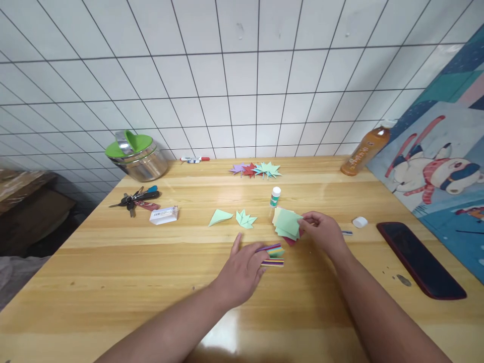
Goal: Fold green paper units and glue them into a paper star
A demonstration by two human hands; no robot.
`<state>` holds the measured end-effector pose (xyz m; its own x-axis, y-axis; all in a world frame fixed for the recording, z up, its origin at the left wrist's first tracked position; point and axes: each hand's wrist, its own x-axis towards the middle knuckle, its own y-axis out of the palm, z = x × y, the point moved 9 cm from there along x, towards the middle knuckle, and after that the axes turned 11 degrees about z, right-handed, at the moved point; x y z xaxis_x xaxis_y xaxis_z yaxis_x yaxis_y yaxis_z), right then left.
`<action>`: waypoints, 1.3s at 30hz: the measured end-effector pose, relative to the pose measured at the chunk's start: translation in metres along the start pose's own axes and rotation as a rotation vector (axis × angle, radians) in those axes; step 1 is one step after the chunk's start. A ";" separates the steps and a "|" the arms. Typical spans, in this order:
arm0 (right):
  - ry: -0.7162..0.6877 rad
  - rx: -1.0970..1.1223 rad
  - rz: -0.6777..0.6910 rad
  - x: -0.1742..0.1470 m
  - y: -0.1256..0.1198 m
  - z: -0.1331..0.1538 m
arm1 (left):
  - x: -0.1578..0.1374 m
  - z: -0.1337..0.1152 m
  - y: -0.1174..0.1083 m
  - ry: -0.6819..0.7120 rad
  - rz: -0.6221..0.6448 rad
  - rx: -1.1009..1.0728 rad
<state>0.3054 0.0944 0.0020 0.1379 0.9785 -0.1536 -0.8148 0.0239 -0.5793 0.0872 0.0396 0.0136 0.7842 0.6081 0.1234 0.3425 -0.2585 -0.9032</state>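
My right hand pinches the right edge of a light green paper square between thumb and fingers. Under it is a loose pile of cream, green and dark red squares. My left hand is closed over a bundle of coloured paper, whose purple, yellow, red and teal edges stick out to the right; how it is folded is partly hidden. Beyond my left hand lie a pleated green paper piece and a folded green paper triangle. A glue stick stands upright behind the pile.
Purple, red and green paper stars lie near the wall. Keys, a small white box and a green-lidded metal pot are left. Rightward are a white cap, phone and drink bottle. Markers lie at the back.
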 end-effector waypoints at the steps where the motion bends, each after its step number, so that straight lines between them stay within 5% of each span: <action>1: 0.012 -0.079 -0.014 0.005 0.003 -0.001 | 0.000 0.000 -0.001 0.006 -0.004 -0.015; 8: -0.168 -0.369 -0.253 -0.009 0.003 0.028 | -0.004 0.011 -0.005 -0.031 -0.073 -0.149; 13: -0.437 -0.471 0.065 -0.063 0.041 0.056 | -0.003 0.015 -0.008 -0.065 -0.061 -0.228; 17: -0.378 -0.622 0.103 -0.097 0.071 0.050 | -0.001 0.009 -0.008 -0.039 -0.041 -0.269; 23: -0.390 -0.655 0.118 -0.104 0.114 0.047 | -0.004 0.009 -0.005 -0.018 -0.045 -0.409; 31: -0.384 -0.545 0.135 -0.100 0.116 0.053 | -0.006 0.021 0.001 -0.040 -0.039 -0.748; 39: -0.375 -0.530 0.031 -0.101 0.119 0.057 | -0.005 0.012 -0.008 0.030 -0.063 -0.793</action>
<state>0.1625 0.0105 -0.0063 -0.1653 0.9845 0.0580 -0.4133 -0.0157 -0.9105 0.0741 0.0479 0.0156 0.7605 0.6222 0.1857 0.6443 -0.6879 -0.3340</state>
